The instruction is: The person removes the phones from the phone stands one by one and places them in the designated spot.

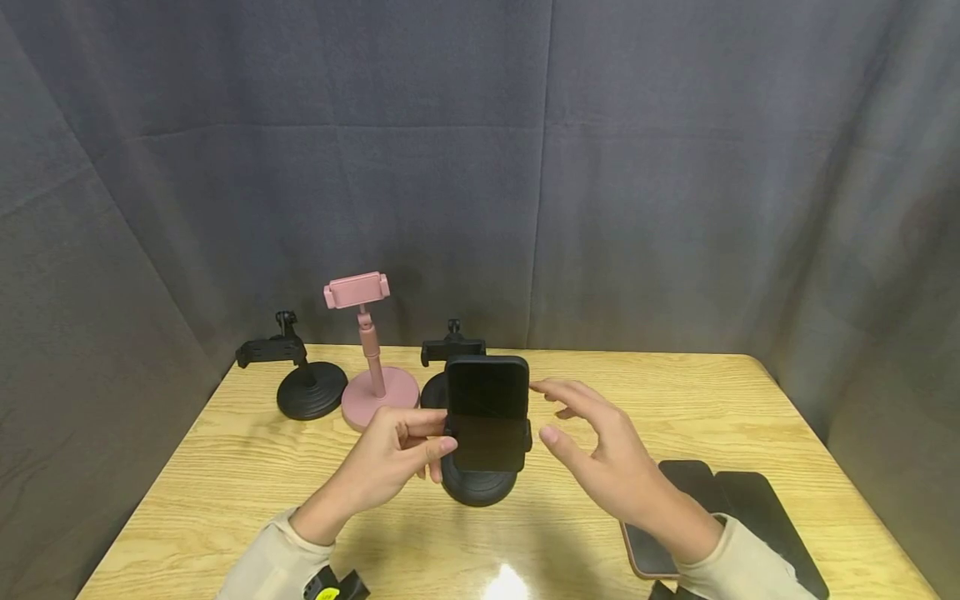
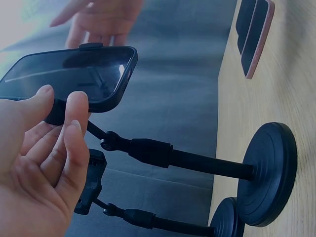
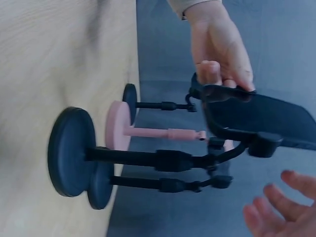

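A smartphone point(image 1: 489, 400) with a dark screen sits upright in the clamp of a black phone stand point(image 1: 480, 490). At the phone's left edge, my left hand point(image 1: 393, 454) pinches the stand's clamp between thumb and fingers. The left wrist view shows the thumb beside the clamp arm point(image 2: 55, 112), with the other fingers curled below it. Off the phone's right side is my right hand point(image 1: 607, 454), its fingers spread and apart from the phone. The stand's round base point(image 2: 269, 175) rests on the table, joined to the clamp by a black pole point(image 3: 128, 156).
Behind stand a black phone stand point(image 1: 311, 390) at the left, a pink one point(image 1: 380, 396), and another black one point(image 1: 453, 348) partly hidden by the phone. Two dark phones point(image 1: 772, 525) lie at the right of the wooden table point(image 1: 225, 500). A grey curtain point(image 1: 480, 183) hangs behind.
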Demonstrator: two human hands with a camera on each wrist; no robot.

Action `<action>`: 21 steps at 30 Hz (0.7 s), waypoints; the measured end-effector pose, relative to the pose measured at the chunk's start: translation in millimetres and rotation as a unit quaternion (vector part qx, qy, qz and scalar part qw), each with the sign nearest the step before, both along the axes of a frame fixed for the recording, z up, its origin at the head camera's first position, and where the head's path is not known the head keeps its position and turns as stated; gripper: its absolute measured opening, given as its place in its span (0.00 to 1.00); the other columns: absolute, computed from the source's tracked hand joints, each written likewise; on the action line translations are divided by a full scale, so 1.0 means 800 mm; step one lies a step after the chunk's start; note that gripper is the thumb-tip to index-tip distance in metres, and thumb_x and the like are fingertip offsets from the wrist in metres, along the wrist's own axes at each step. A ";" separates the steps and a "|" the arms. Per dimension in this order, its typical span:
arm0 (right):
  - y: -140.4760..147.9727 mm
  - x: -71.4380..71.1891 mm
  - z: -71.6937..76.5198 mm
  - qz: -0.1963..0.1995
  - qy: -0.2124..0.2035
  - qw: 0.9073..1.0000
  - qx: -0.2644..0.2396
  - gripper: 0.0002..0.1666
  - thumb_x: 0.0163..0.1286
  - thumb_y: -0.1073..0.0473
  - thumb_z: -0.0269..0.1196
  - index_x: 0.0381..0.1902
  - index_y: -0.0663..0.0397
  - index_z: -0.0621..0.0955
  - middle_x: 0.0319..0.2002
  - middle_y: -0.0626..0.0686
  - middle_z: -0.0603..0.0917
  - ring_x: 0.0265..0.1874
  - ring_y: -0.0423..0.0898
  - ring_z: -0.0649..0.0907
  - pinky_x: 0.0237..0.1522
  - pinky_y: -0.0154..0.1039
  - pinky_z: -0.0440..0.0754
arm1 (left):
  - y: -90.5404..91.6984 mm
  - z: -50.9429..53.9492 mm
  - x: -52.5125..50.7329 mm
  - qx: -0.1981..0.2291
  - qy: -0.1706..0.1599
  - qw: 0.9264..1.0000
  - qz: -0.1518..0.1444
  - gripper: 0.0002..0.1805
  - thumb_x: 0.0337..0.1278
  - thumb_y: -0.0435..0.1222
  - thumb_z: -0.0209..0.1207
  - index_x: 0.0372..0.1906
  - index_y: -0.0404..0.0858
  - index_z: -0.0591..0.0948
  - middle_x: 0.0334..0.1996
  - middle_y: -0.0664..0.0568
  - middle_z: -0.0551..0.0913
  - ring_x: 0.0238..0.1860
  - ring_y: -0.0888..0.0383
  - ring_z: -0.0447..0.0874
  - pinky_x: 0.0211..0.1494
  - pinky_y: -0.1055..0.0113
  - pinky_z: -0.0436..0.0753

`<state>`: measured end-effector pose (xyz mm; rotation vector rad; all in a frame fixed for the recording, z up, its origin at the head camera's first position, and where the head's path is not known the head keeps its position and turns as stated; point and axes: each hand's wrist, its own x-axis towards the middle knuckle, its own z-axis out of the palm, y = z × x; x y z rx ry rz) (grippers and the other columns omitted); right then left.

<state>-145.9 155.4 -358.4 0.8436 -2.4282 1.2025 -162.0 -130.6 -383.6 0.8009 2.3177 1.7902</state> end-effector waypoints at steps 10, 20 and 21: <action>-0.016 0.016 0.032 -0.012 0.003 1.000 0.020 0.44 0.70 0.40 0.63 0.79 0.28 0.58 0.80 0.46 0.58 0.79 0.56 0.60 0.67 0.76 0.64 | -0.001 -0.002 0.001 0.007 0.001 1.000 -0.001 0.26 0.69 0.32 0.61 0.63 0.16 0.72 0.44 0.26 0.85 0.23 0.68 0.83 0.29 0.73 0.81; -0.040 0.023 0.048 -0.010 0.045 0.998 0.048 0.49 0.69 0.20 0.48 0.81 0.31 0.54 0.82 0.47 0.51 0.79 0.60 0.57 0.69 0.77 0.59 | 0.000 -0.003 0.000 0.014 0.007 1.000 -0.004 0.26 0.69 0.32 0.61 0.63 0.16 0.73 0.46 0.26 0.85 0.22 0.68 0.83 0.28 0.72 0.80; -0.043 0.023 0.049 -0.011 0.056 0.997 0.054 0.51 0.68 0.18 0.45 0.81 0.32 0.54 0.83 0.48 0.50 0.80 0.60 0.57 0.71 0.77 0.56 | 0.000 -0.002 0.000 0.013 0.009 1.000 -0.003 0.26 0.69 0.32 0.61 0.63 0.17 0.73 0.45 0.26 0.86 0.22 0.68 0.83 0.27 0.72 0.80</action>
